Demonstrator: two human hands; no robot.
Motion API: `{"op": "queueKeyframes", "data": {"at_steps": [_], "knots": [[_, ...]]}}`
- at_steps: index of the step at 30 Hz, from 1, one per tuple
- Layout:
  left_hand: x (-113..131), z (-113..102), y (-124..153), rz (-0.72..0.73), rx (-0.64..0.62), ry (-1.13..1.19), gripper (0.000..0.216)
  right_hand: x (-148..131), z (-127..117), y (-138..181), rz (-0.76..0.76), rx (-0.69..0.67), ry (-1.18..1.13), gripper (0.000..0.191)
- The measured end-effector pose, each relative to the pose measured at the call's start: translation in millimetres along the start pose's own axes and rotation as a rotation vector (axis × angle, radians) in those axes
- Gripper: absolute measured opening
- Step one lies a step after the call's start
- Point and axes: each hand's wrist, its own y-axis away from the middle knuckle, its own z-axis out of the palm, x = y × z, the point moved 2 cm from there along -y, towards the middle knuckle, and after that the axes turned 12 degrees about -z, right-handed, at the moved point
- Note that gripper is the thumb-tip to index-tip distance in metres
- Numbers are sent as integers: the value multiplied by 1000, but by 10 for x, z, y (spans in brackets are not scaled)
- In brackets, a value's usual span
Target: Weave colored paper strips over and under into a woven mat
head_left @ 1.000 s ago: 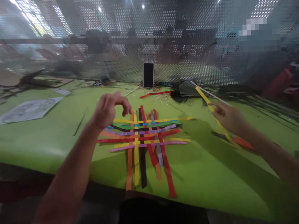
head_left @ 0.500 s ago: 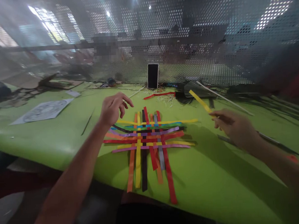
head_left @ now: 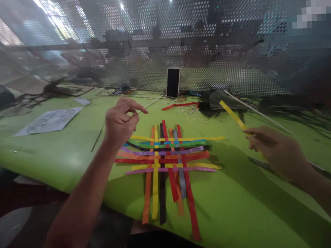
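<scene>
Pinched between the thumb and fingers of my right hand [head_left: 276,148] is a yellow strip [head_left: 232,114], raised at the right with its free end pointing up and left. My left hand [head_left: 121,122] hovers over the upper left of a woven mat of coloured strips [head_left: 169,156]. Its index finger points right, apart from the thumb, and nothing shows in it. Orange, yellow, black, red and grey strips run lengthwise in the mat. Yellow, blue, green, black, purple, orange and red ones cross them. The loose ends spread out on the green table [head_left: 232,205].
A phone [head_left: 173,82] leans upright against the perforated metal screen [head_left: 143,62]. Before it lie a red strip [head_left: 181,105] and pale shavings [head_left: 187,112]. A printed sheet [head_left: 48,121] lies at the left, thin sticks [head_left: 258,112] at the right. The table's front edge is close.
My right hand, still pinching the yellow strip, has shifted right and slightly down in view. My left hand's fingers have curled, leaving the index finger pointing out. The view has turned a little.
</scene>
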Motion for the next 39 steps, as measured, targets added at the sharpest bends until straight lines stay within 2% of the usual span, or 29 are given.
{"op": "queueKeyframes", "data": {"at_steps": [4,9,13,19,21,26,29,32,35,39], "knots": [[-4,-138,-30,-158,162,206,24,4,-56,-39,34,7,32,23],[-60,-221,-100,-203,111,424,32,24,-131,-85,72,99,-12,32],[-147,-208,-118,-318,-57,510,32,44,-160,-98,68,121,-96,36],[-307,-115,-135,-411,-426,452,59,51,-131,-113,21,127,-162,35],[-365,-86,-158,-427,-394,401,63,56,-117,-117,0,126,-170,35],[-501,-31,-214,-409,-168,144,55,87,-114,-122,-38,92,-145,36],[-568,-44,-232,-363,-73,66,50,100,-118,-122,-48,62,-126,30],[-603,-62,-236,-322,-43,38,39,84,-115,-114,-62,42,-112,23],[-607,-29,-229,-297,-71,-7,24,39,-108,-101,-79,35,-96,21],[-645,32,-203,-348,-71,-43,15,-32,-100,-83,-102,43,-81,22]]}}
